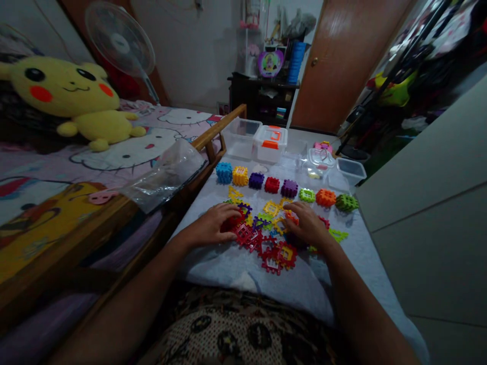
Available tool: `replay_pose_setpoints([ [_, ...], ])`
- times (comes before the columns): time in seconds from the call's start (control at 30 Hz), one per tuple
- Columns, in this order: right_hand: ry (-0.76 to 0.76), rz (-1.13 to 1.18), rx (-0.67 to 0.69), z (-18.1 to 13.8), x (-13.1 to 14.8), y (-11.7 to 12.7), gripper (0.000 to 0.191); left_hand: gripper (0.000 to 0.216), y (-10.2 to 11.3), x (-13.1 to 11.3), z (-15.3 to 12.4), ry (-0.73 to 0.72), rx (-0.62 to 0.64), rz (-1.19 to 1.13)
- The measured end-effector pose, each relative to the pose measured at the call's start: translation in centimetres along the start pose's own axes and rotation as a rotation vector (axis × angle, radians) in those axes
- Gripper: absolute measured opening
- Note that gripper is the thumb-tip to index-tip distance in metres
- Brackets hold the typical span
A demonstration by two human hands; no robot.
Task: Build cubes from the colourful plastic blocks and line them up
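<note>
A heap of flat interlocking plastic tiles (266,238) in red, yellow, purple and green lies on a pale cloth-covered table (228,263). My left hand (213,225) rests on the heap's left side, fingers curled over red tiles. My right hand (308,223) lies on the right side, fingers closed around an orange-red tile (292,218). Behind the heap stands a row of several assembled cubes, from a blue cube (224,172) at the left to a green cube (346,203) at the right.
Clear plastic boxes (241,137), one with an orange-handled lid (271,143), stand at the table's far end. A bed with a wooden rail (213,134), a yellow plush toy (76,99) and a plastic bag (167,175) lies to the left. A grey wall (429,203) runs along the right.
</note>
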State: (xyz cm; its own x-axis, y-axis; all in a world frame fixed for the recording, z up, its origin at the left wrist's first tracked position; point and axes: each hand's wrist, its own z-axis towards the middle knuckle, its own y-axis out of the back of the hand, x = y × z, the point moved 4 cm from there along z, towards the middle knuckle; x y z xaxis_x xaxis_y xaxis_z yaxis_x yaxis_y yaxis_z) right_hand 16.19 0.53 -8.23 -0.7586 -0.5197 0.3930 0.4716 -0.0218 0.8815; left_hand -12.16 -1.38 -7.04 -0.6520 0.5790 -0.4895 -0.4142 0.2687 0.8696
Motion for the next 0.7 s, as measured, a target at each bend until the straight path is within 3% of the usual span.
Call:
replay_pose_setpoints([
  [0.1, 0.002, -0.044, -0.012, 0.0, -0.2, -1.0, 0.027, 0.050, -0.3, -0.7, 0.2, 0.014, 0.033, 0.028],
  [0.33, -0.027, -0.129, 0.007, -0.6, -1.2, -1.7, 0.025, 0.084, -1.6, -1.4, 0.1, 0.057, 0.052, 0.182],
  [0.43, -0.037, -0.127, -0.003, -0.6, -1.2, -1.6, 0.024, 0.071, -2.3, -1.7, 0.0, -0.010, 0.001, 0.191],
  [0.6, -0.042, -0.125, -0.002, -0.7, -0.9, -1.7, 0.025, 0.028, -2.4, -2.2, 0.3, -0.107, -0.081, 0.117],
  [0.7, -0.045, -0.104, -0.016, -0.7, -1.0, -1.7, 0.025, 0.021, -2.0, -2.3, 0.5, -0.101, -0.128, 0.074],
])
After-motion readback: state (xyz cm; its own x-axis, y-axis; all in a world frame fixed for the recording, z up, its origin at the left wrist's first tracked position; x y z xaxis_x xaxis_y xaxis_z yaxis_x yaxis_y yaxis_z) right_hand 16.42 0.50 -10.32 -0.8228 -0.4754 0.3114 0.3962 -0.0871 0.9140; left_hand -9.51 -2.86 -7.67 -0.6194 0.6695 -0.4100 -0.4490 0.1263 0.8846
